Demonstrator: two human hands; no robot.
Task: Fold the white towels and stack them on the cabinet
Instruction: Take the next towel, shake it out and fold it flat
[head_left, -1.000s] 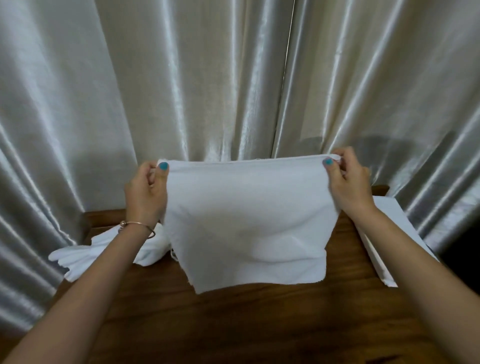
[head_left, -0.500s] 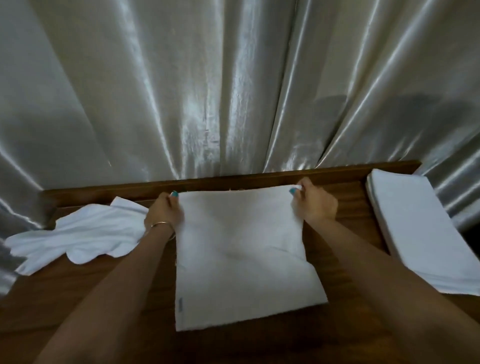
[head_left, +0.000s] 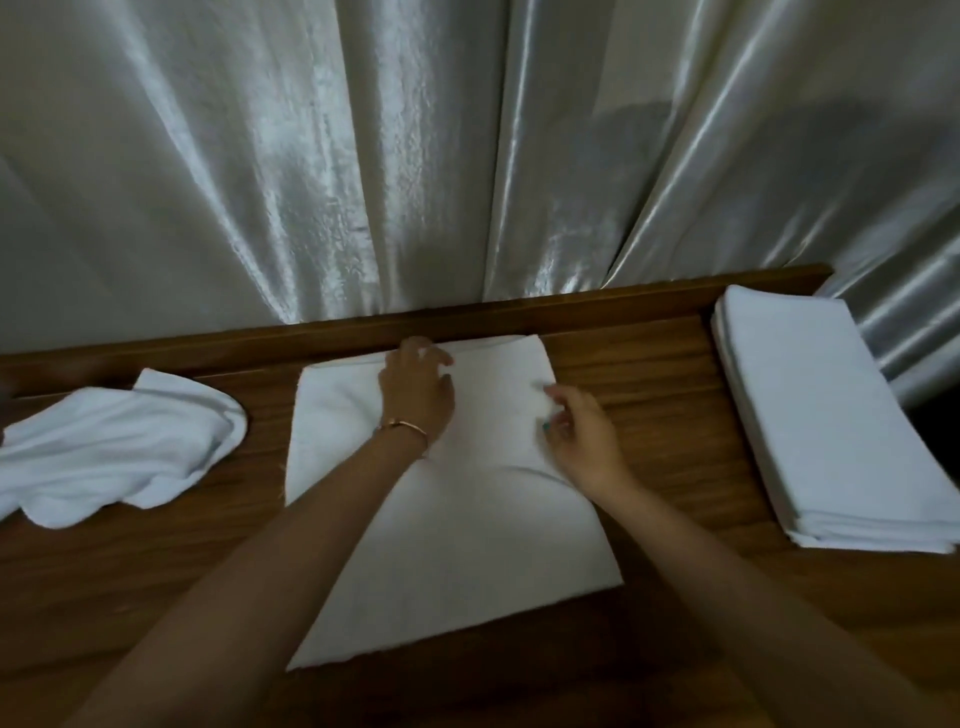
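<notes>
White towel flat on cabinet, mid-top. Left hand flat, pressing it; right hand loose, fingertips on it. Soft, limp, light: pinch corners. Crumpled towels left, folded stack right, curtain behind.

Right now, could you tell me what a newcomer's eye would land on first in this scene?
First, the flat towel spread in the middle of the wooden cabinet, with the left hand resting on its far part and the right hand over its right side. Next, the neat stack of folded towels at the right end, and the crumpled towel at the left. Shiny curtains fill the background.
</notes>
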